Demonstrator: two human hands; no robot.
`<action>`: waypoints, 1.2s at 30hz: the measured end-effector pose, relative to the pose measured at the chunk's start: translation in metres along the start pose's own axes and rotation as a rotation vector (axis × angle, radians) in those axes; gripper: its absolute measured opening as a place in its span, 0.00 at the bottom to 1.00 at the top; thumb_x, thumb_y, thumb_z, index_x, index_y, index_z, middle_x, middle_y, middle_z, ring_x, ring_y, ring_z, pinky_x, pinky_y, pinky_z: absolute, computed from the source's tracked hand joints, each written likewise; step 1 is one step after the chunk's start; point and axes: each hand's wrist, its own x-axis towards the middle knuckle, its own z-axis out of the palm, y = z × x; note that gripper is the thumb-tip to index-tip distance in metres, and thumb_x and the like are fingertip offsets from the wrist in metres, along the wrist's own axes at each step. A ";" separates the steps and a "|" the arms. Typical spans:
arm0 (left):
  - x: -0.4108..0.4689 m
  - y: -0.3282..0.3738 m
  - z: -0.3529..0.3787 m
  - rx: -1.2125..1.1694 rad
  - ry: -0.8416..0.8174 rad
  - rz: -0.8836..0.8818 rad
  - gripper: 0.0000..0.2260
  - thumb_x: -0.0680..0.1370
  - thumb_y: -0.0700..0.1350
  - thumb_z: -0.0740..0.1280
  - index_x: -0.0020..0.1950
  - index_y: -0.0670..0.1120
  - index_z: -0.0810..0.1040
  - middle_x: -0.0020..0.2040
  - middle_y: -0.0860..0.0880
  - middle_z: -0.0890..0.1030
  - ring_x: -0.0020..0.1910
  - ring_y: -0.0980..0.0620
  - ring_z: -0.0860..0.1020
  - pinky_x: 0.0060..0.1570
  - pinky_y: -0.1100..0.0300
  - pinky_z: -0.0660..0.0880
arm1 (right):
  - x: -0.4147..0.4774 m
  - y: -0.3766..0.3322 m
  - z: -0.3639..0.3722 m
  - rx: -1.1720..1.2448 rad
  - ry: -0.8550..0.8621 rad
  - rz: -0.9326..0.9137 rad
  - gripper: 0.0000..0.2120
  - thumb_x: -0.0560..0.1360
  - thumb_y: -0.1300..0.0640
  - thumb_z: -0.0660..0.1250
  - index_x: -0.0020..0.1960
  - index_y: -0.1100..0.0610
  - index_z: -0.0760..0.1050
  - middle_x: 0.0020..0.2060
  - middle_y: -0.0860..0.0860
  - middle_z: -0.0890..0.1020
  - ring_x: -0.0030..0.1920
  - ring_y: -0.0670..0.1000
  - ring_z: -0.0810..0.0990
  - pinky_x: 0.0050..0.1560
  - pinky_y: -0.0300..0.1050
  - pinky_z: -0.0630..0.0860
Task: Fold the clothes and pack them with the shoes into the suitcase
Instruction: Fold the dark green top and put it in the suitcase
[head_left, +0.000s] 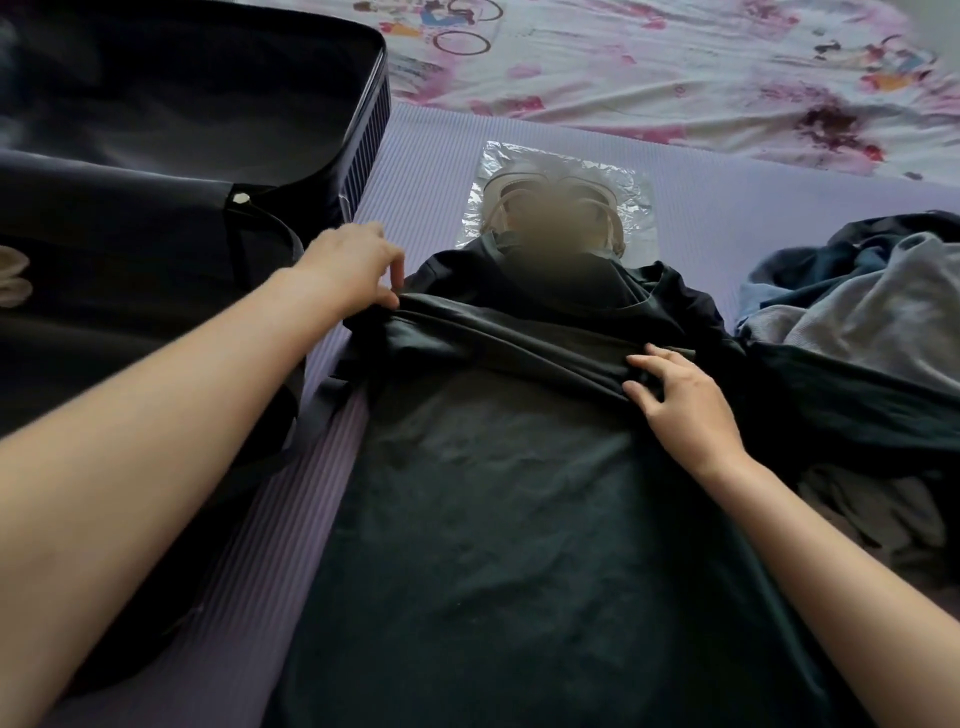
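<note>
Dark shirt (519, 519) fills the near foreground, laid flat & lengthwise on a purple ribbed mat (415, 171), hem end closest to the camera, collar end far. Across the shirt's upper part a band of cloth stands up in a raised fold running side to side. Left grip (353, 270) is at the shirt's far-left edge: thumb & forefinger pinch the end of that fold, other fingers not clear, forearm reaching in over the mat. Right grip (685, 402) sits on the shirt right of centre, thumb & curled fingers closed round the same fold, cloth bunched btwn them. Just beyond the shirt's collar lie the shoes (506, 202), a pale strappy pair inside a clear plastic bag (631, 192) flat on the mat. The collar overlaps the bag's near edge, & the middle of the pair is blurred out, so no detail there. Left of the shirt, w/ a strip of mat btwn, the suitcase (156, 156) lies open: dark lining, a strap w/ a pale buckle across the inside, ribbed wall facing the shirt. Sthg pale shows at the suitcase's far-left side, can't tell what. Right of the shirt a heap of unfolded clothes (857, 301), grey, blue & dark pieces, touches the shirt's right-sleeve area; where sleeve ends & heap begins is not clear. Beyond the shirt, past the mat's far edge, lies a white bedsheet (675, 67) w/ pink print.
</note>
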 end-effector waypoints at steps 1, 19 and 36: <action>-0.003 0.001 0.008 -0.036 0.007 -0.013 0.11 0.73 0.48 0.71 0.54 0.47 0.79 0.52 0.45 0.73 0.58 0.43 0.72 0.56 0.50 0.71 | -0.001 -0.003 -0.001 0.028 0.041 -0.022 0.16 0.76 0.52 0.68 0.62 0.54 0.78 0.66 0.51 0.74 0.66 0.53 0.72 0.69 0.49 0.65; -0.048 0.045 0.033 -0.606 0.426 -0.225 0.16 0.73 0.41 0.71 0.59 0.42 0.74 0.60 0.42 0.69 0.63 0.44 0.66 0.64 0.63 0.58 | 0.006 -0.034 -0.007 0.209 0.087 -0.110 0.02 0.74 0.56 0.70 0.46 0.51 0.81 0.43 0.47 0.81 0.46 0.50 0.78 0.53 0.53 0.75; -0.127 0.065 0.104 -0.511 0.425 -0.267 0.15 0.76 0.36 0.66 0.63 0.42 0.75 0.68 0.43 0.70 0.73 0.43 0.62 0.68 0.56 0.61 | 0.090 -0.230 0.072 -0.119 -0.378 -0.397 0.18 0.70 0.38 0.69 0.45 0.53 0.81 0.44 0.49 0.81 0.50 0.51 0.75 0.54 0.45 0.66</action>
